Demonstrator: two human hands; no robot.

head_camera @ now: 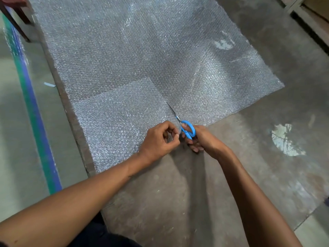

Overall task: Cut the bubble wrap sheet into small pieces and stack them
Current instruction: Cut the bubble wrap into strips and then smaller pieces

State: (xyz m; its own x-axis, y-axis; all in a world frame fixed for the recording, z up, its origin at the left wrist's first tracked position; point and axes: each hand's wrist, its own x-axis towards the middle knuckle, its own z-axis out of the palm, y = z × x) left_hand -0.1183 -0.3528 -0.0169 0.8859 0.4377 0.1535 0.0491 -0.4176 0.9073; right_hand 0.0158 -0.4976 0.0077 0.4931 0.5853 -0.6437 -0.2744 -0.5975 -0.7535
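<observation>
One bubble wrap sheet [142,56] — spread flat on the floor [195,193]. One pair of blue-handled scissors [185,127] — gripped in my right hand [203,139], blades in the sheet's near edge. My left hand [158,139] pinches that edge beside them.

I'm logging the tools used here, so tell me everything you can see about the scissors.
The scissors have bright blue plastic loop handles and slim metal blades. The right hand grips the handles; the blades point away from the person, lying low along a cut in the bubble wrap, beside the left hand.
</observation>
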